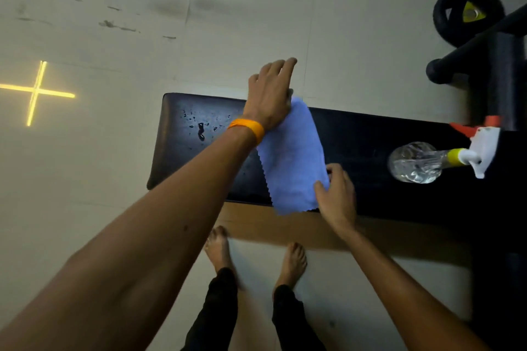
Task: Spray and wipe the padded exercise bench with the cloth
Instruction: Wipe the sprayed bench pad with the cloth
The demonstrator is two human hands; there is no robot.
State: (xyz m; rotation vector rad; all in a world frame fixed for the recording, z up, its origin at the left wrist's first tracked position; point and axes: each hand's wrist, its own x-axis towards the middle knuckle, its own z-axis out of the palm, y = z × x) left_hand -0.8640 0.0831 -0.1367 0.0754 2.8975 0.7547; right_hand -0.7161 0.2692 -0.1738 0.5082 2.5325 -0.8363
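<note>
one zigzag-edged blue cloth (291, 157), glossy black bench (358, 138)

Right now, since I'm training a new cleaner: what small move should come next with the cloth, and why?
Probably slide the cloth left along the bench onto the droplets. The left hand and the right hand both hold the cloth mid-bench, the droplets at the left end look unwiped, and the spray bottle lies on the bench at the right.

We record the left hand (269, 94) and right hand (339, 196) gripping a blue cloth (291, 157) over the droplet-wetted black padded bench (356, 134); a spray bottle (416, 162) lies on it.
</note>
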